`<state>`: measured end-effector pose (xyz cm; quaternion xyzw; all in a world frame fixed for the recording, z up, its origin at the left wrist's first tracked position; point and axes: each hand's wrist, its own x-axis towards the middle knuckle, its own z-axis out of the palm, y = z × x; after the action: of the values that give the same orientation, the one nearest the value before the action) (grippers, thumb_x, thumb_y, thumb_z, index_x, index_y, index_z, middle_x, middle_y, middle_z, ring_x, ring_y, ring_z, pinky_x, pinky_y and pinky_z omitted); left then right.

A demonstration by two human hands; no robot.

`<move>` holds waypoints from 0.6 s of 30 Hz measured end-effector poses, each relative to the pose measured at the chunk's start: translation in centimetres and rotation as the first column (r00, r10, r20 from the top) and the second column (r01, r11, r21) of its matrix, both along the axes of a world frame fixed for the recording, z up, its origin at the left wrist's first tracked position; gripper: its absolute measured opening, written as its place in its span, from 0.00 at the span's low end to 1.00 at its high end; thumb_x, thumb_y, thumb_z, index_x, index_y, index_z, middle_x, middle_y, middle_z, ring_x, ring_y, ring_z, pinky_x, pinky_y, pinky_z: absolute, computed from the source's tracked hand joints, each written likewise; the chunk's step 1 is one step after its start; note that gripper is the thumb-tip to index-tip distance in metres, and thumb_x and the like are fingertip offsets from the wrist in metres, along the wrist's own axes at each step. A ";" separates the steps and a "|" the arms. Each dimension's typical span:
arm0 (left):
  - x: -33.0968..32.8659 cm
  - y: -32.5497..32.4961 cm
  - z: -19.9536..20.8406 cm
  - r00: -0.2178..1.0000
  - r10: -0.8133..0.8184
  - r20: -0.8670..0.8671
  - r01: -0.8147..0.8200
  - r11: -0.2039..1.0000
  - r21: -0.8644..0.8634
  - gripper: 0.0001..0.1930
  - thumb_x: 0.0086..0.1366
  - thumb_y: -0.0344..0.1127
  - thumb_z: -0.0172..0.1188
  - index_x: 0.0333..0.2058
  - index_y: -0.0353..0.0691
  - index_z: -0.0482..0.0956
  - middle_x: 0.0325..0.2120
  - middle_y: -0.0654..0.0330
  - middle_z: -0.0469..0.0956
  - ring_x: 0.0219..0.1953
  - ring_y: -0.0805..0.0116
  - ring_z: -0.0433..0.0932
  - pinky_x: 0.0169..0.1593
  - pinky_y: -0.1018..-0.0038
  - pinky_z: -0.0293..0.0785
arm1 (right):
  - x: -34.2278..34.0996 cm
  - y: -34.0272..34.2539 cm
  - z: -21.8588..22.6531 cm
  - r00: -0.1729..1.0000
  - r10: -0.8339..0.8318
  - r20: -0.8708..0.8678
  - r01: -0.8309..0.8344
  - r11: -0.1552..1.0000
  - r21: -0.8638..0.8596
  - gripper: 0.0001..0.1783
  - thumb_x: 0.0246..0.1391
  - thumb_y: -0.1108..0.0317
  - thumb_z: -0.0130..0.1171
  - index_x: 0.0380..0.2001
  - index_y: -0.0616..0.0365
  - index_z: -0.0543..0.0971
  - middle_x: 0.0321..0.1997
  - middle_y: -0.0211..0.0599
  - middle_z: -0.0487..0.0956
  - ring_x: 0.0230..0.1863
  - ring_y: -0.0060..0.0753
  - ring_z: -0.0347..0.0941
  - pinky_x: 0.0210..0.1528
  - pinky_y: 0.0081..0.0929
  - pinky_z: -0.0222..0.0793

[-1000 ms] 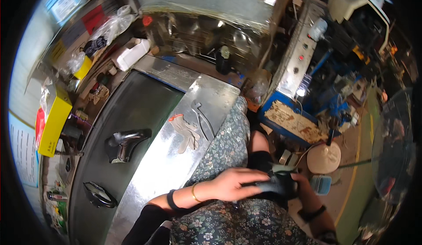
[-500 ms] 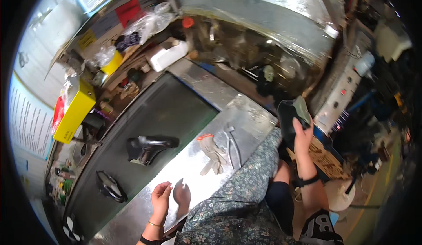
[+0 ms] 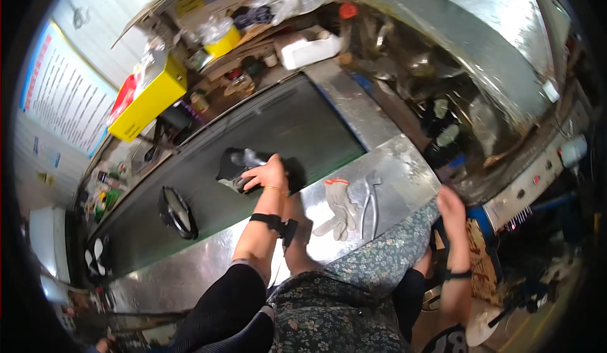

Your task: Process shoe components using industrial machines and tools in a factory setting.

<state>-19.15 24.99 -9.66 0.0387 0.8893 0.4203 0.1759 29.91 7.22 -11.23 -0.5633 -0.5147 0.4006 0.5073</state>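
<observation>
On the dark conveyor belt [image 3: 208, 144], my left hand [image 3: 269, 173] grips the near end of a glossy black shoe [image 3: 232, 165]. Its fingers curve over the shoe's side. To the left, another black shoe [image 3: 177, 212] lies on the belt, its pale inside facing up. My right hand [image 3: 451, 206] hangs at the right corner of the metal table [image 3: 404, 169], fingers loosely stretched and nothing visible in them. Just beyond it, black shoes with pale greenish soles [image 3: 446, 135] sit in the machine's recess. A grey work glove [image 3: 341, 209] and metal pincers [image 3: 368, 206] lie on the table.
A pair of shoes with white insides [image 3: 95, 256] stands at the belt's far left end. Behind the belt are a yellow box [image 3: 148, 97] and a white container [image 3: 310, 50]. A control panel [image 3: 534, 182] runs along the right, above a cardboard box [image 3: 480, 255].
My left hand has reached forward from the metal table to the shoe on the belt. My right hand no longer holds the black shoe it had. The view has shifted left.
</observation>
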 end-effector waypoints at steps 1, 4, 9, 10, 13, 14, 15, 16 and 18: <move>-0.3 0.0 0.2 0.999 -0.034 -0.001 0.034 0.991 -0.131 0.68 0.46 0.44 0.72 0.70 0.32 0.25 0.68 0.28 0.20 0.69 0.34 0.55 0.68 0.60 0.62 | -1.0 -4.3 0.8 0.991 -0.100 0.092 0.104 0.994 -0.040 0.17 0.62 0.71 0.59 0.53 0.66 0.77 0.50 0.35 0.80 0.52 0.27 0.74 0.57 0.26 0.68; -4.1 -4.5 0.8 0.854 -0.476 0.208 0.372 0.840 0.396 0.54 0.49 0.34 0.71 0.67 0.36 0.41 0.62 0.39 0.56 0.60 0.45 0.67 0.59 0.55 0.71 | -3.3 -15.8 1.8 0.908 -0.362 -0.211 0.336 0.930 -0.149 0.13 0.61 0.74 0.60 0.48 0.66 0.79 0.46 0.34 0.81 0.47 0.27 0.76 0.52 0.24 0.71; -8.7 -9.0 8.0 0.139 -0.816 0.561 0.436 0.559 0.705 0.18 0.64 0.27 0.55 0.52 0.26 0.71 0.47 0.47 0.78 0.49 0.50 0.79 0.53 0.55 0.78 | -5.0 -20.8 1.8 0.876 -0.455 -0.160 0.445 0.890 -0.094 0.11 0.61 0.73 0.61 0.46 0.64 0.81 0.46 0.38 0.83 0.48 0.26 0.79 0.51 0.22 0.73; -8.4 -10.6 9.7 0.028 -0.792 0.610 0.343 0.581 0.738 0.18 0.64 0.29 0.55 0.52 0.27 0.72 0.49 0.46 0.79 0.49 0.50 0.80 0.56 0.56 0.76 | -5.4 -19.9 2.7 0.926 -0.375 -0.038 0.376 0.926 0.036 0.12 0.62 0.73 0.60 0.47 0.65 0.80 0.46 0.38 0.83 0.48 0.27 0.79 0.52 0.22 0.73; -5.4 -16.9 13.4 -0.116 -0.888 0.445 0.310 0.393 0.866 0.22 0.63 0.31 0.58 0.55 0.28 0.72 0.48 0.47 0.80 0.52 0.51 0.80 0.59 0.59 0.76 | -8.6 -14.8 7.8 0.962 -0.126 -0.241 0.147 0.986 0.071 0.17 0.64 0.70 0.59 0.54 0.66 0.76 0.48 0.38 0.82 0.51 0.25 0.78 0.54 0.25 0.74; -3.7 -19.0 13.6 -0.143 -0.935 0.324 0.360 0.256 0.897 0.24 0.62 0.30 0.60 0.56 0.29 0.70 0.50 0.48 0.79 0.52 0.52 0.79 0.59 0.61 0.75 | -9.9 -13.3 10.1 0.975 -0.085 -0.206 0.111 0.987 0.120 0.21 0.64 0.68 0.60 0.58 0.65 0.73 0.53 0.40 0.80 0.53 0.25 0.76 0.54 0.25 0.73; -2.2 -21.2 13.7 -0.152 -0.968 0.201 0.415 0.122 0.902 0.26 0.60 0.29 0.61 0.58 0.29 0.69 0.51 0.50 0.78 0.53 0.54 0.78 0.60 0.62 0.75 | -11.0 -12.0 12.3 0.980 -0.038 -0.197 0.066 0.988 0.138 0.25 0.64 0.67 0.60 0.61 0.63 0.70 0.58 0.42 0.78 0.56 0.25 0.75 0.55 0.26 0.73; -0.8 -22.9 14.0 -0.207 -0.966 0.157 0.483 0.039 0.875 0.32 0.58 0.26 0.62 0.62 0.31 0.64 0.55 0.51 0.74 0.57 0.56 0.75 0.61 0.63 0.72 | -12.3 -11.3 14.2 0.938 0.025 -0.345 0.068 0.965 0.255 0.28 0.64 0.63 0.60 0.63 0.63 0.67 0.61 0.43 0.75 0.57 0.27 0.74 0.54 0.26 0.72; 1.7 -25.5 14.6 -0.342 -0.937 0.078 0.632 -0.168 0.756 0.43 0.55 0.24 0.67 0.68 0.32 0.55 0.62 0.51 0.67 0.63 0.60 0.67 0.64 0.66 0.67 | -13.8 -10.3 17.3 0.985 -0.100 -0.138 0.145 0.917 0.372 0.29 0.64 0.60 0.61 0.62 0.63 0.68 0.58 0.46 0.77 0.54 0.31 0.76 0.53 0.28 0.73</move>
<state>-17.43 -0.55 4.97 0.5587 0.2944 0.2960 0.7166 16.08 -3.11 6.09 -0.4610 -0.5158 0.2928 0.6601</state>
